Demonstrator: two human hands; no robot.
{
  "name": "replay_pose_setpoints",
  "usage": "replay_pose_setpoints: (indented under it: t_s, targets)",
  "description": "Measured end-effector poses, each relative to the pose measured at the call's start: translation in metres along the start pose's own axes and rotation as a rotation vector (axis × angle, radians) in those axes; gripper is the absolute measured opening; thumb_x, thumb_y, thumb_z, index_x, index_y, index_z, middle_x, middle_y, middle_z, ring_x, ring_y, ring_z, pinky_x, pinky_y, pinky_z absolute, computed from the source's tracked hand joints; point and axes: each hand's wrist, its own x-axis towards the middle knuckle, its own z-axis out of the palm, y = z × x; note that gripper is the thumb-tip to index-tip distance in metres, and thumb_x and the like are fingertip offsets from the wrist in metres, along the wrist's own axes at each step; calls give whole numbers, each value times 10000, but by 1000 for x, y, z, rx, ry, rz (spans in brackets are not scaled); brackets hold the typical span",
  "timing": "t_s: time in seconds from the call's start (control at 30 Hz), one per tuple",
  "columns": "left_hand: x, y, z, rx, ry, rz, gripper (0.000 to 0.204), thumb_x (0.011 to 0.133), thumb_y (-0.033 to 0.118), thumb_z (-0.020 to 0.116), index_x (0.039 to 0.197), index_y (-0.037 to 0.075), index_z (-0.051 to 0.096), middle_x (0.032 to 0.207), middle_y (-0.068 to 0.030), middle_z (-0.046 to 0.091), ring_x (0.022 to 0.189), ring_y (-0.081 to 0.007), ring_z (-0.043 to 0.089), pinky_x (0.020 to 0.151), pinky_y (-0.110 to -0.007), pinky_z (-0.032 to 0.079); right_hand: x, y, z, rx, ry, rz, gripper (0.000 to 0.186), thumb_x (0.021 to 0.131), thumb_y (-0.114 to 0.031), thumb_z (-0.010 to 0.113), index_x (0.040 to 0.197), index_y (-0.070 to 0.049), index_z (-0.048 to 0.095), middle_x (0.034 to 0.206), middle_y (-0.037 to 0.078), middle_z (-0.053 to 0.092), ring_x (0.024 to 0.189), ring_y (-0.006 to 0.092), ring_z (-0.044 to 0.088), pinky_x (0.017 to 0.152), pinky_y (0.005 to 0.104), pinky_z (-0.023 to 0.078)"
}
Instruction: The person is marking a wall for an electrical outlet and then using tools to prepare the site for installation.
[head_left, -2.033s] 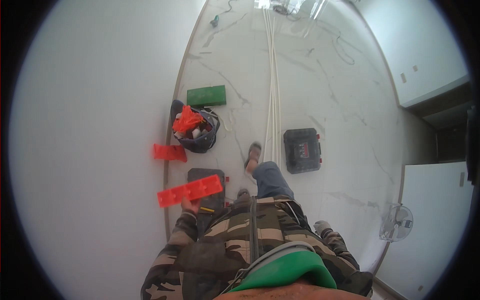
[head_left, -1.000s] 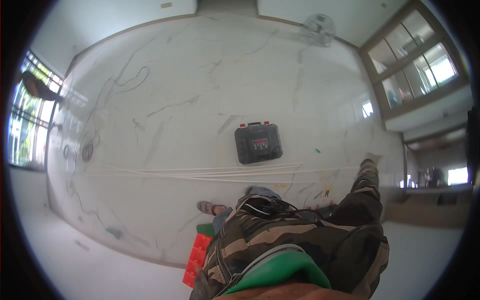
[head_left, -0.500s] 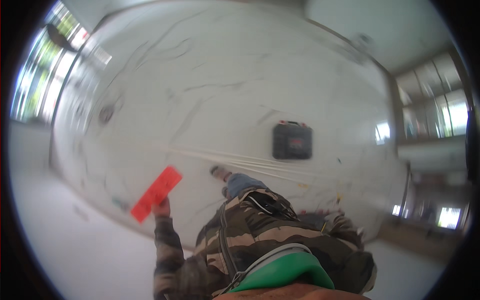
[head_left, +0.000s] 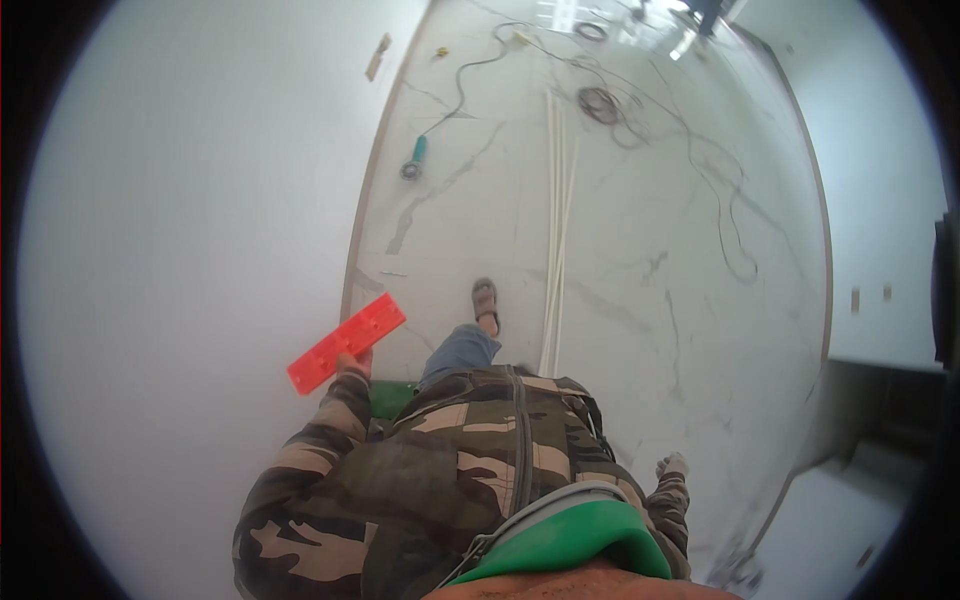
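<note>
Gripping a long red plastic bar [head_left: 346, 343] by its lower edge, the left hand [head_left: 357, 364] has its fingers clamped on it, out toward the left wall [head_left: 200, 250]. The right hand [head_left: 673, 465] hangs low opposite; how its fingers stand, I cannot tell. Beside the left sleeve [head_left: 335, 415] shows a green box [head_left: 390, 397], contents hidden. White strips [head_left: 557, 240] split the floor [head_left: 620, 400], a teal power tool [head_left: 415, 155] lying near the left edge; rightward, a broad stretch reaches the right wall [head_left: 882, 220], crossed by loose cable [head_left: 690, 150].
</note>
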Motion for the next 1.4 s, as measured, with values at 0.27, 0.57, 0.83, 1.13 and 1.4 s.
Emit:
replay_pose_setpoints:
  t_s: [0.27,0.57,0.83,1.13,1.4]
  targets:
    - [87,-14,37,-221,384,-251,310,941,159,455,1220,65,554,1216,-133,610,1124,-340,563,911,-517,514,-127,-201,286,-637,-449,-450,357,885,-170,554,1232,-86,562,736,71,580,512,196,537,441,363,433]
    - [102,-1,261,-321,11,-166,294,943,153,449,1197,53,556,1179,-157,614,1093,-326,585,926,-516,505,-355,-385,513,-1078,-874,-912,413,879,-170,588,1256,-4,563,998,108,650,810,135,609,691,279,490]
    - [139,-42,357,-447,310,-81,296,899,216,549,1134,34,547,1016,-172,620,915,-324,608,808,-482,530,-368,-527,704,-1909,-742,-928,407,877,-166,561,1247,3,558,940,101,647,713,147,618,565,257,479]
    - [254,-160,351,-504,456,-189,263,903,115,500,1128,-18,524,1014,-190,615,914,-328,626,811,-453,546,-438,-489,823,-1778,-897,-1280,476,857,-139,595,1306,-10,507,1215,152,576,1070,257,571,891,358,463]
    - [310,-203,323,-465,421,-266,275,907,179,545,1106,-11,542,1034,-184,609,966,-306,609,851,-420,518,-456,-394,830,-2347,-689,-1708,488,796,-214,636,1259,-80,560,1289,154,548,1176,348,496,1022,464,346]
